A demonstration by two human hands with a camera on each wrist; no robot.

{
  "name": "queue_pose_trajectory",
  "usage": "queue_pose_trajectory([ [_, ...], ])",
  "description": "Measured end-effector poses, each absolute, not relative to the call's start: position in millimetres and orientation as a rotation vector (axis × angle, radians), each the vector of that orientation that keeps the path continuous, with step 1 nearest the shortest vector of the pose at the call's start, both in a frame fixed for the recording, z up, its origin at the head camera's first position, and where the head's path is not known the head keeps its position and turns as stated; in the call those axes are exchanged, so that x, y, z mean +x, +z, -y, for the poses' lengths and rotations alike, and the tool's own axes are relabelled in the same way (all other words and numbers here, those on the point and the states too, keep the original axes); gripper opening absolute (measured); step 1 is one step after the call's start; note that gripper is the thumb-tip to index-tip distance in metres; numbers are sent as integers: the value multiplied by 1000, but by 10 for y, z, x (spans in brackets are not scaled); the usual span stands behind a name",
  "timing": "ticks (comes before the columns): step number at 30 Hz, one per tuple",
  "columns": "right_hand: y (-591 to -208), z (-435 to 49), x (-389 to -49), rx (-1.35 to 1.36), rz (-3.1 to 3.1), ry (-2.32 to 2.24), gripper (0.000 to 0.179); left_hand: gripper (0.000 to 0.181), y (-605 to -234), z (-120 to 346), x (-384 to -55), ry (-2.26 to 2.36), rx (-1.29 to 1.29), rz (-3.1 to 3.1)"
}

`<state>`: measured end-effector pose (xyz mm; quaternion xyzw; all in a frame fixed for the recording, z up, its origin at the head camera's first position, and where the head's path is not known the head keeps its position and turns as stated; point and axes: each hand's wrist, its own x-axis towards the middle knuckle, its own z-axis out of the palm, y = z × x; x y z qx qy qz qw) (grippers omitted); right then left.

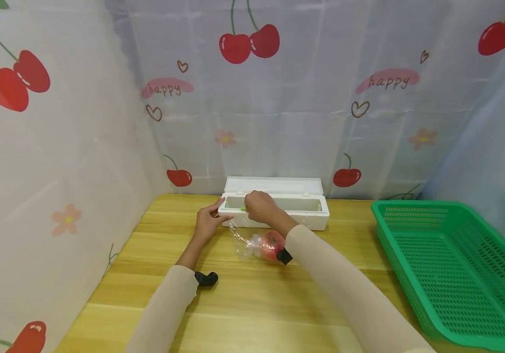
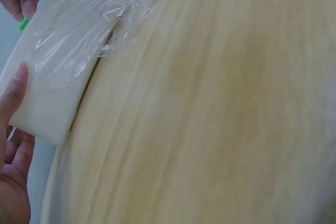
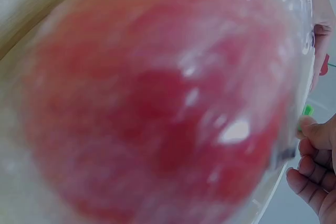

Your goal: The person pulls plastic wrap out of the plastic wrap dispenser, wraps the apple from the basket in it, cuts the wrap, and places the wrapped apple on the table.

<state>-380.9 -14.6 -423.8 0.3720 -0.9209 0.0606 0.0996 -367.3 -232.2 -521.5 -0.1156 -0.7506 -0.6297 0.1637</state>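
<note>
A white cling film box (image 1: 296,221) stands at the back of the table, its lid (image 1: 274,185) raised behind it. My left hand (image 1: 207,221) grips the box's left end, thumb on the front and fingers round the end. Over the front edge, my right hand (image 1: 261,206) pinches a small green slide cutter (image 1: 243,209), seen also in the right wrist view as a green tab (image 3: 307,110). Clear cling film (image 1: 242,243) hangs down the box's front and reaches a red apple (image 1: 271,245), which lies wrapped in film beneath my right wrist.
A green plastic basket (image 1: 429,304) stands on the right of the wooden table (image 1: 252,304). A cherry-print curtain (image 1: 279,122) hangs right behind the box and along both sides. Black wrist cameras (image 1: 207,279) sit on both wrists.
</note>
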Motion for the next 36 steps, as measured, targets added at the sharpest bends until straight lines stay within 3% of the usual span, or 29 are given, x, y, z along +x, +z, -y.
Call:
queue_pose_trajectory([
  [4, -4250, -24, -3793, 1109, 2700, 167, 44, 66, -5208, 2338, -3661, -1771, -342, 2151],
  [11, -4309, -412, -3756, 1097, 2685, 222, 46, 66, -5228, 2349, -3613, -1759, -319, 2148],
  [28, -4326, -1334, -3715, 979, 2599, 165, 26, 66, -5162, 2359, -3659, -1716, -330, 2174],
  [33, -4359, -1480, -3703, 931, 2626, 182, 13, 66, -5168, 2344, -3662, -1756, -331, 2133],
  [36, -4383, -1521, -3691, 928, 2642, 154, 14, 66, -5199, 2325, -3665, -1780, -353, 2137],
])
